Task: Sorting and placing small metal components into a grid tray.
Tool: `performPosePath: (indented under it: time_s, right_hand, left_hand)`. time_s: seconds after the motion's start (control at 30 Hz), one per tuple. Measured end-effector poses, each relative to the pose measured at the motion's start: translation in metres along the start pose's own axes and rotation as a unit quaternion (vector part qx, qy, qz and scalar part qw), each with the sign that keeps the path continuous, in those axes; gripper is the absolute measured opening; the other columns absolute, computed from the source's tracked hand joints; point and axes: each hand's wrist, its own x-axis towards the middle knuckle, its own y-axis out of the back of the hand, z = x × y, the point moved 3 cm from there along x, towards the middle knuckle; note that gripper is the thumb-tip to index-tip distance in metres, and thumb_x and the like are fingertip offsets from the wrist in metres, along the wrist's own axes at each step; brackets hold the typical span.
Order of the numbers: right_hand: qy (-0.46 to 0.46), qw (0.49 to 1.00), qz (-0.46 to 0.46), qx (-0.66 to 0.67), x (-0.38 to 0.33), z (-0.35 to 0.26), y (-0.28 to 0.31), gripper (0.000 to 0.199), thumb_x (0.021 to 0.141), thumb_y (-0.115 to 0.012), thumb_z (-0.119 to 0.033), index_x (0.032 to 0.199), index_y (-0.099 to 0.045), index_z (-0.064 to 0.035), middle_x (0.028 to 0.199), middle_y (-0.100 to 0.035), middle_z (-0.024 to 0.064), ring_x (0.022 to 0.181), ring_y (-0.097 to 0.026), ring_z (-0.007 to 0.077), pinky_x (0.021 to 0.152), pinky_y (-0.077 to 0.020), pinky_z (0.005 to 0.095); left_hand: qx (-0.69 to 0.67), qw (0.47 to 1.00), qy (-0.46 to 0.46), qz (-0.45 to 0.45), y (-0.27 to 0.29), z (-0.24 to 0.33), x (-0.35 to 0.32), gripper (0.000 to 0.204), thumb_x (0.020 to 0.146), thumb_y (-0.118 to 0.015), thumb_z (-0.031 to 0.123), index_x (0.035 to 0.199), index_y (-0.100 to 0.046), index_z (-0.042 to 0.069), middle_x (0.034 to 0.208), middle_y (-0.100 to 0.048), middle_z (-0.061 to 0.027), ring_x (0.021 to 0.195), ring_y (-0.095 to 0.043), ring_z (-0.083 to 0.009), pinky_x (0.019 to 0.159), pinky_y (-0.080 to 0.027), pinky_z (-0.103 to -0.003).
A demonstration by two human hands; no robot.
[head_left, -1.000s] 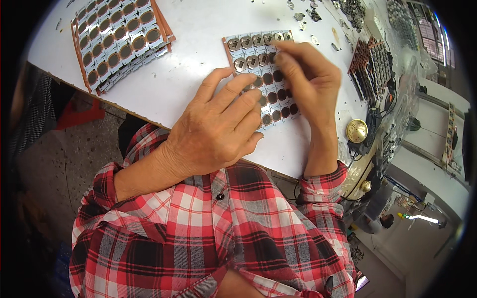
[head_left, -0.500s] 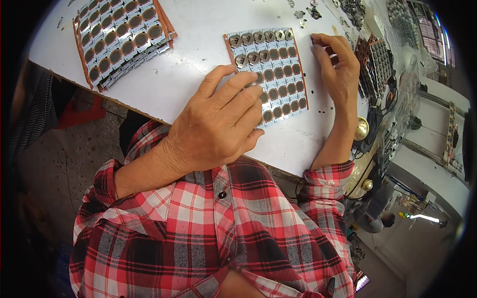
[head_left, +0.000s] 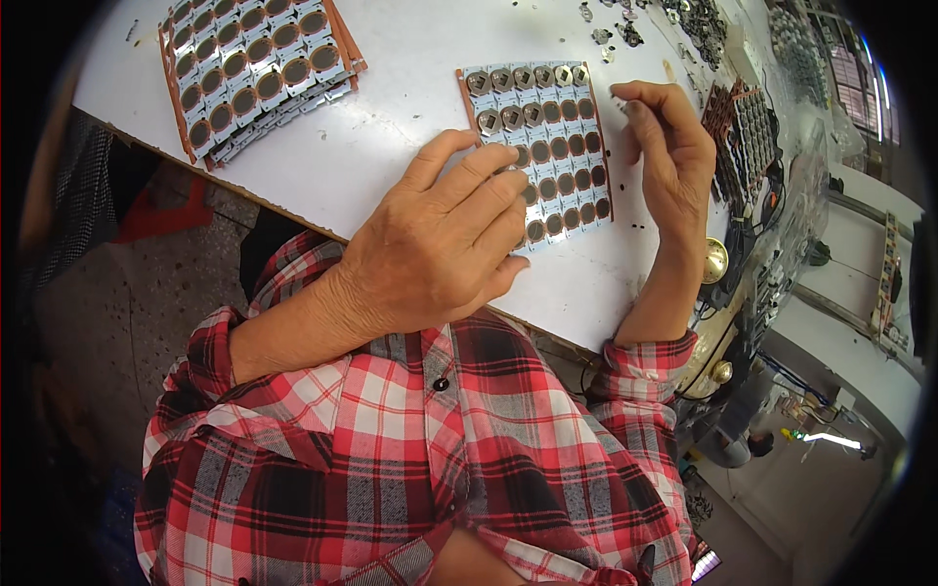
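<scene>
The white counter (head_left: 391, 146) carries a flat grey card of round brown-rimmed sockets (head_left: 562, 166); the left hand (head_left: 440, 244) lies spread on its near edge, seemingly steadying it; the right hand (head_left: 674, 156) hovers beside it, fingertips pinched, contents indiscernible.

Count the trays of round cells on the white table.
2 clearly in view. One tray lies under the left hand, beside the right hand. A stack of trays sits at the table's far left; its layers cannot be counted.
</scene>
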Motion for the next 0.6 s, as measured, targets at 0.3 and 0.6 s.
performPosePath:
  time_s: [0.3,0.6]
  right_hand:
    - [-0.215,0.864,-0.238,0.388,-0.023,-0.049,-0.039,0.032,0.103,-0.064,-0.013,0.127,-0.061,0.0078,0.09,-0.062,0.003,0.067,-0.058,0.0075,0.053,-0.0475,0.021]
    - [-0.221,0.81,-0.265,0.474,-0.029,-0.049,-0.049,0.035,0.102,-0.065,-0.014,0.128,-0.057,0.0078,0.096,-0.064,0.0077,0.069,-0.063,0.0116,0.055,-0.0543,0.0249]
  left_hand:
    - [-0.045,0.985,0.051,0.161,0.007,-0.009,-0.003,0.043,0.075,-0.084,0.003,0.114,-0.068,-0.002,0.105,-0.07,-0.0158,0.085,-0.071,-0.0301,0.067,-0.057,-0.036]
    - [-0.109,0.975,0.108,0.161,0.008,-0.014,-0.003,0.021,0.084,-0.075,-0.007,0.102,-0.067,-0.001,0.087,-0.068,-0.0121,0.071,-0.069,-0.0204,0.059,-0.054,-0.03]
